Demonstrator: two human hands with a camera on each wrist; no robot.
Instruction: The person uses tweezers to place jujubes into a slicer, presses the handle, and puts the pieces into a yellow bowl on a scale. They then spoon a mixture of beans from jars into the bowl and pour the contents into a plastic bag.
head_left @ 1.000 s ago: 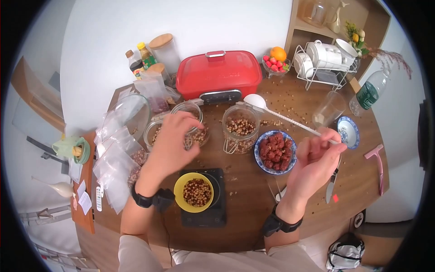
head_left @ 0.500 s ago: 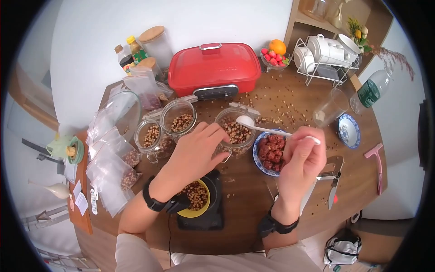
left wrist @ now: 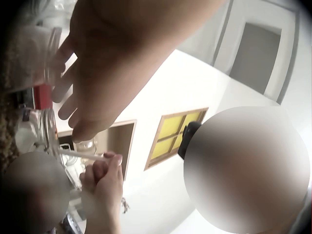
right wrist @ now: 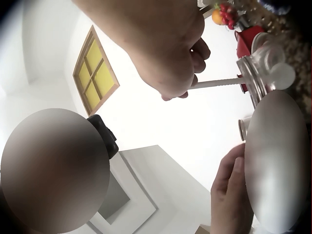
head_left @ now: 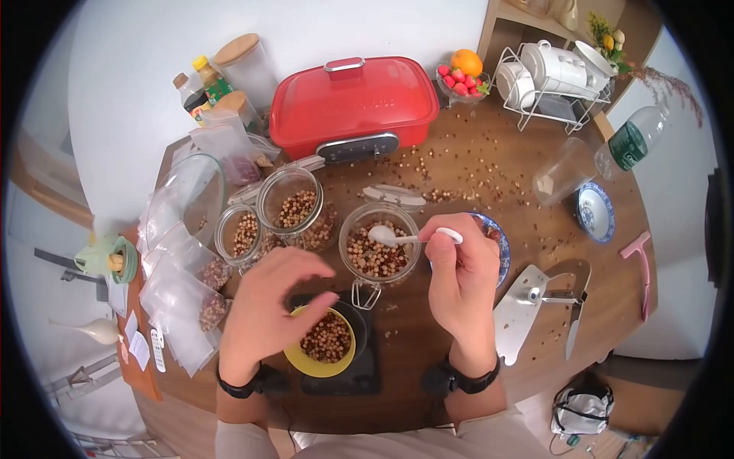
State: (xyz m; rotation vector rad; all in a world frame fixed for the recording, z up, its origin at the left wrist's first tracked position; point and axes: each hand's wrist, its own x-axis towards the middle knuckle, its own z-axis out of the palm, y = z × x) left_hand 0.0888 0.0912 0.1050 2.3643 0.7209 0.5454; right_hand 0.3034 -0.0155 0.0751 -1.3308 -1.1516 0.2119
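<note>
My right hand [head_left: 462, 283] grips the handle of a white long-handled spoon [head_left: 382, 236]. The spoon's head is down inside a wide glass jar [head_left: 356, 284] holding small round tan and dark brown pieces. In the right wrist view, the handle [right wrist: 214, 84] runs from my curled fingers into the jar. My left hand [head_left: 267, 306] holds nothing; its thumb and fingers are spread apart. It overlaps the left edge of a yellow bowl [head_left: 325, 372] in the head view. That bowl contains similar pieces and sits on a black scale [head_left: 368, 367].
Two more glass jars [head_left: 264, 200] stand left, beside plastic bags [head_left: 172, 287]. A red cooker [head_left: 355, 107] is behind. Partly hidden by my right hand is a blue-rimmed bowl [head_left: 501, 249]. A metal spatula [head_left: 520, 314] and a knife [head_left: 573, 329] lie right, loose pieces scattered behind.
My right hand has brought the spoon left and down into the jar. After moving right toward that jar, my left hand has come back toward the yellow bowl. The head view has shifted.
</note>
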